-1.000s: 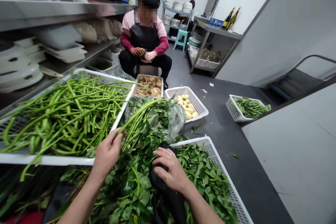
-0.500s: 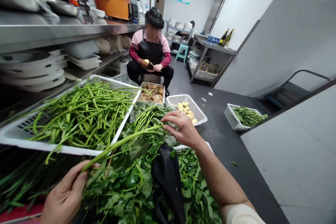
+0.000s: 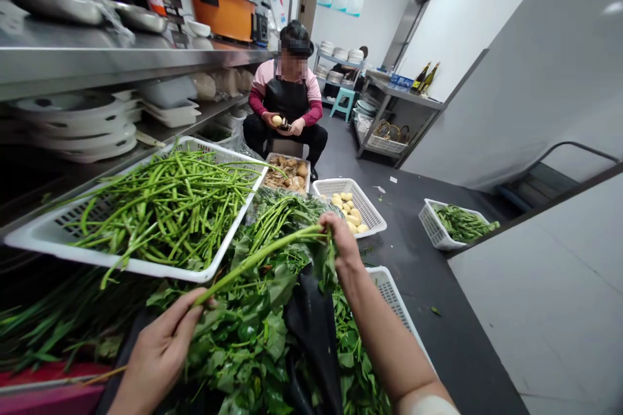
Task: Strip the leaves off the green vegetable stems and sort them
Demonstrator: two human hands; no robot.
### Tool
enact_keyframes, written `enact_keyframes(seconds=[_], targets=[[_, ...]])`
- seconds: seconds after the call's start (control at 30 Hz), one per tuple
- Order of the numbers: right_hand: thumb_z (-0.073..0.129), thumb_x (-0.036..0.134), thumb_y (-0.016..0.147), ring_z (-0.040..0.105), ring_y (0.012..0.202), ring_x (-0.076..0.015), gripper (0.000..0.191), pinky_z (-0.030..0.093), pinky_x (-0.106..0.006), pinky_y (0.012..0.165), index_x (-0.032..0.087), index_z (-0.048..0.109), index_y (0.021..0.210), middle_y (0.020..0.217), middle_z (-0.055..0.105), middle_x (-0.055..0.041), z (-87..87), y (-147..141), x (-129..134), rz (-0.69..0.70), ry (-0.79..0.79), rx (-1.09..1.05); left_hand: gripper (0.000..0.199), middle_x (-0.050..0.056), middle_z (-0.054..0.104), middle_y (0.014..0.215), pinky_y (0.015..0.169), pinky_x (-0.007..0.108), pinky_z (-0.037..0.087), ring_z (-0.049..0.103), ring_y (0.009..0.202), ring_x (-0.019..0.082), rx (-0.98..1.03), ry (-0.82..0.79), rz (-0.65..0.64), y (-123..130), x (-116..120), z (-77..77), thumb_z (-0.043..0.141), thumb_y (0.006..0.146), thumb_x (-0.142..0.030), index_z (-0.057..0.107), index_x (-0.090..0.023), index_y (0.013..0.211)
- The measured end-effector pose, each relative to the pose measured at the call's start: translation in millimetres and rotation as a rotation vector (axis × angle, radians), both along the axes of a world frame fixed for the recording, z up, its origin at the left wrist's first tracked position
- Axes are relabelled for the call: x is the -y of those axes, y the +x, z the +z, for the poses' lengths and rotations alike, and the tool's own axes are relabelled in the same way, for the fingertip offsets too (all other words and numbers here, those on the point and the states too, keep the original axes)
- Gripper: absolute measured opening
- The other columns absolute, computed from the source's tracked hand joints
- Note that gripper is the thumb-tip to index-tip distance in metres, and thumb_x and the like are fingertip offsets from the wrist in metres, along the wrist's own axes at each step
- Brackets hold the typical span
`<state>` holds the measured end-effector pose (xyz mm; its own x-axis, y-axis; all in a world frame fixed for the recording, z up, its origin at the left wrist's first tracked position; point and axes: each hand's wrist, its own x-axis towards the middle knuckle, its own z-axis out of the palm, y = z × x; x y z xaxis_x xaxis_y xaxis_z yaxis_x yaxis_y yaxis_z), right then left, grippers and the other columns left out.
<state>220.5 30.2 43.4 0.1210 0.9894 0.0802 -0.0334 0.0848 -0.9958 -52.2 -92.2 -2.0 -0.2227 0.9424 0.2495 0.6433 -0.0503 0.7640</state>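
The left hand [image 3: 165, 340], lower left of centre, pinches the lower end of a green stem [image 3: 257, 258]. The right hand [image 3: 337, 233], near centre, now closes on the leafy end, its fingers previously more extended.

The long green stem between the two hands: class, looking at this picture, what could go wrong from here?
The long green stem is gripped near both ends, by the left hand and the right hand, so a sharp bend might snap it unevenly.
A loose stem hangs over the near rim of the large white basket; a passing arm could knock it out.
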Motion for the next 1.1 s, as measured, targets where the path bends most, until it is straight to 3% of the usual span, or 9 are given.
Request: enact_keyframes(seconds=[0.07,0.13,0.33,0.5,0.67,0.83,0.9,1.0,1.1], targets=[[0.047,0.034,0.072,0.035,0.045,-0.0082,0.022,0.032,-0.021,0.046,0.020,0.041,0.056,0.051,0.039,0.0059,1.7,9,-9,-0.129,0.003,-0.137,0.040,0.000,0.074,0.082,0.070,0.020,0.053,0.070,0.076,0.018,0.051,-0.029,-0.030,0,-1,0.1,0.047,0.074,-0.052,0.069,-0.023,0.089],[0.048,0.035,0.077,0.040,0.048,-0.0088,0.021,0.035,-0.021,0.048,0.019,0.046,0.062,0.056,0.044,0.0050,10.4,16,-8,-0.110,0.140,-0.021,0.038,0.001,0.074,0.086,0.071,0.020,0.053,0.070,0.079,0.018,0.094,-0.064,-0.057,-3,-1,0.0,0.050,0.073,-0.050,0.069,-0.023,0.090],[0.052,0.037,0.088,0.053,0.069,-0.0117,0.021,0.037,-0.022,0.056,0.018,0.060,0.089,0.090,0.058,-0.0045,39.1,-2,20,0.482,0.690,1.162,0.039,0.001,0.074,0.088,0.072,0.021,0.053,0.069,0.079,0.018,0.122,-0.082,-0.077,-9,-2,1.3,0.050,0.073,-0.050,0.069,-0.022,0.092],[0.039,0.023,0.092,0.050,0.060,-0.0109,0.021,0.025,-0.024,0.046,0.015,0.055,0.081,0.079,0.056,-0.0034,26.6,-18,27,0.530,0.809,1.614,0.042,0.003,0.074,0.091,0.072,0.022,0.053,0.069,0.083,0.020,0.110,-0.090,-0.096,-16,-3,1.1,0.053,0.069,-0.052,0.072,-0.021,0.091],[0.039,0.020,0.084,0.045,0.057,-0.0112,0.016,0.027,-0.023,0.048,0.017,0.049,0.070,0.069,0.051,-0.0013,-1.1,-23,31,0.499,0.772,1.251,0.043,0.003,0.074,0.091,0.072,0.025,0.054,0.068,0.084,0.023,0.141,-0.173,-0.149,-10,-9,-3.0,0.053,0.069,-0.055,0.073,-0.022,0.089],[0.036,0.027,0.078,0.034,0.045,-0.0098,0.017,0.031,-0.022,0.045,0.021,0.037,0.062,0.054,0.035,0.0052,-16.7,12,28,-0.025,0.296,0.225,0.049,0.006,0.074,0.083,0.066,0.028,0.053,0.067,0.075,0.024,0.271,-0.247,-0.190,10,-17,-13.8,0.053,0.068,-0.063,0.071,-0.020,0.082],[0.038,0.032,0.076,0.028,0.040,-0.0089,0.020,0.027,-0.022,0.041,0.022,0.034,0.060,0.050,0.031,0.0068,-28.4,47,33,-0.163,0.129,0.060,0.054,0.007,0.073,0.078,0.063,0.029,0.052,0.067,0.071,0.024,0.349,-0.301,-0.156,14,-18,-18.5,0.054,0.065,-0.067,0.069,-0.018,0.081],[0.048,0.034,0.071,0.037,0.043,-0.0112,0.023,0.033,-0.025,0.044,0.021,0.040,0.054,0.047,0.038,0.0046,-54.9,97,55,-0.076,-0.063,0.400,0.058,0.006,0.072,0.075,0.056,0.028,0.050,0.065,0.066,0.023,0.451,-0.380,-0.147,18,-18,-22.4,0.055,0.060,-0.071,0.067,-0.017,0.081],[0.054,0.037,0.071,0.058,0.068,-0.0224,0.020,0.046,-0.036,0.063,0.019,0.057,0.065,0.070,0.062,-0.0070,-68.8,107,83,-0.071,-0.020,0.856,0.056,0.004,0.070,0.069,0.045,0.025,0.042,0.056,0.050,0.016,0.490,-0.424,-0.198,28,-18,-24.3,0.055,0.061,-0.070,0.065,-0.018,0.080]])
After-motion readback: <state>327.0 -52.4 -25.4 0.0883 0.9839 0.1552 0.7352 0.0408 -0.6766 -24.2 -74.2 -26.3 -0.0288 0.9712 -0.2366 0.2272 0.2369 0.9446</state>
